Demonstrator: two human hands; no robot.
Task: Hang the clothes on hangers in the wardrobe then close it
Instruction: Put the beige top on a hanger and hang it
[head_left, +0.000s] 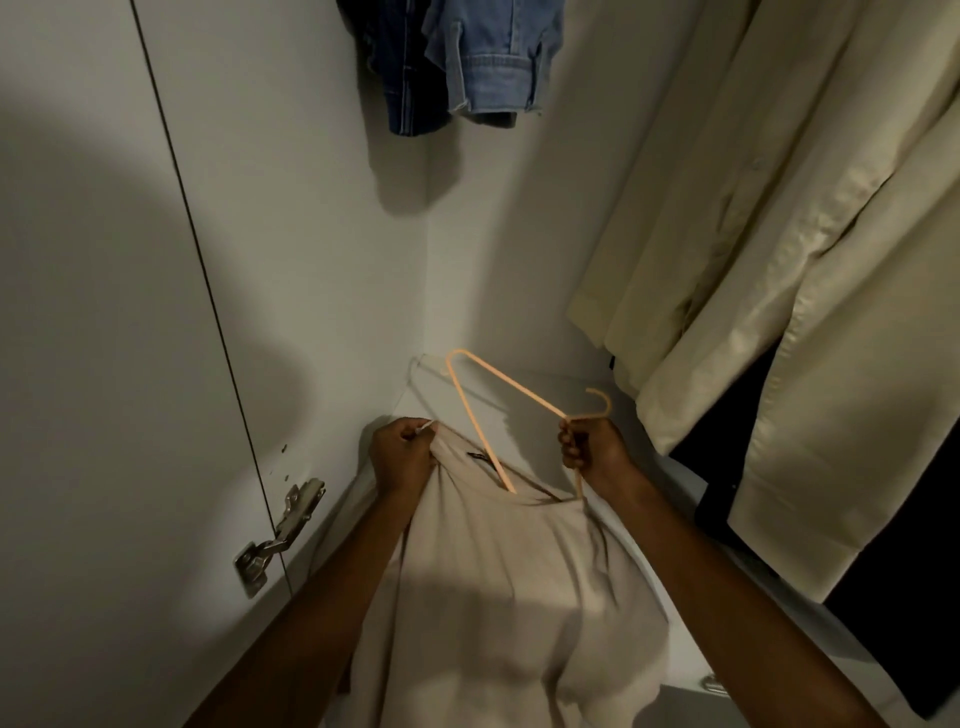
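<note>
Inside my wardrobe, the count runs as follows: my two hands, the left (400, 457) and the right (592, 449); one peach plastic hanger (511, 387); one beige T-shirt (498, 597). Two denim garments hang at the top, a darker one (405, 67) and a lighter one (493, 57). To the right hangs cream clothing (779, 260), perhaps two pieces, though the folds make that hard to tell. One dark garment (893, 597) shows behind it. One metal door hinge (280, 535).

Open room lies between the hanging denim clothes (467, 62) and cream garments (779, 260), which crowd the right.
</note>
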